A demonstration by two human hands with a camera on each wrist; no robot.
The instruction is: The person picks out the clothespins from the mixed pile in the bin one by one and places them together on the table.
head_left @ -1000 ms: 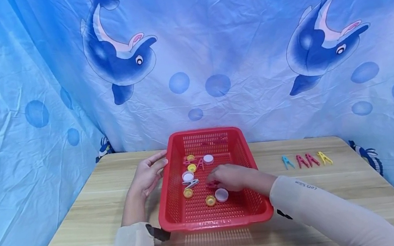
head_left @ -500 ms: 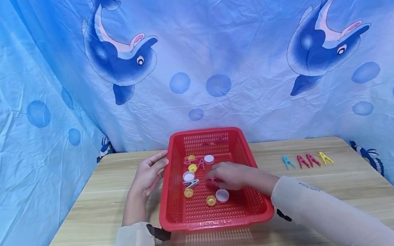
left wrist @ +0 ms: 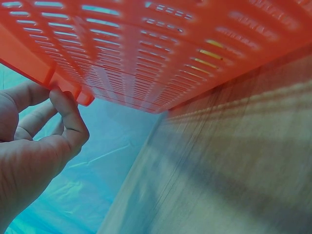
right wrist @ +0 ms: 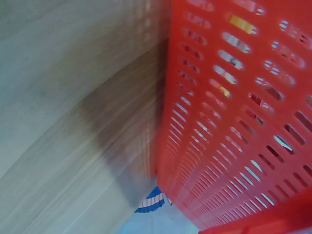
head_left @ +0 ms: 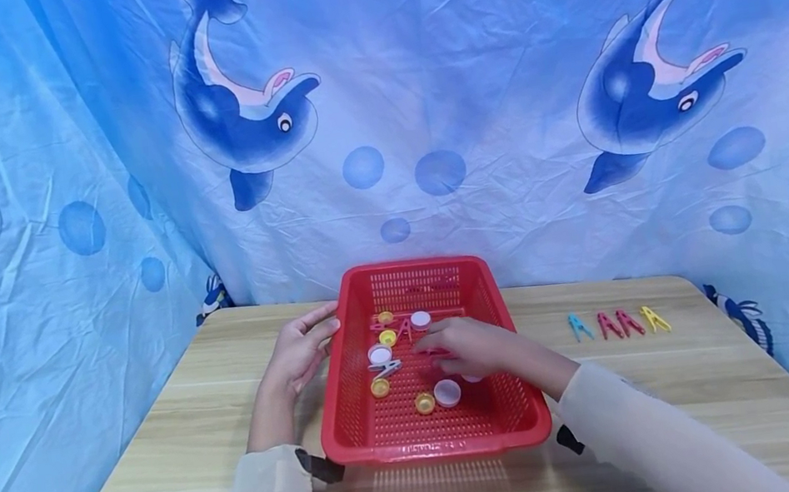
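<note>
A red plastic basket (head_left: 438, 448) stands on the table, and my left hand (head_left: 297, 352) grips its left rim, thumb and fingers at the edge in the left wrist view. Inside it, my right hand (head_left: 472, 344) pinches a pink-red clothespin (head_left: 435, 352), mostly hidden by the fingers. Around it lie white caps (head_left: 448, 393), several yellow caps (head_left: 425, 403), a pale grey clothespin (head_left: 385, 369) and a pink clothespin (head_left: 404, 329). Another white cap (head_left: 472, 378) shows partly under the right hand. The right wrist view shows the basket's slotted wall (right wrist: 209, 122), not the hand.
On the wooden table (head_left: 183, 410), right of the basket, a row holds a blue clothespin (head_left: 580, 327), two pink-red clothespins (head_left: 619, 324) and a yellow clothespin (head_left: 655, 319). A blue dolphin-print cloth (head_left: 485, 31) hangs behind and at the sides.
My right hand has risen slightly and shifted right with the pink-red clothespin, uncovering part of a white cap. The left hand stays at the rim.
</note>
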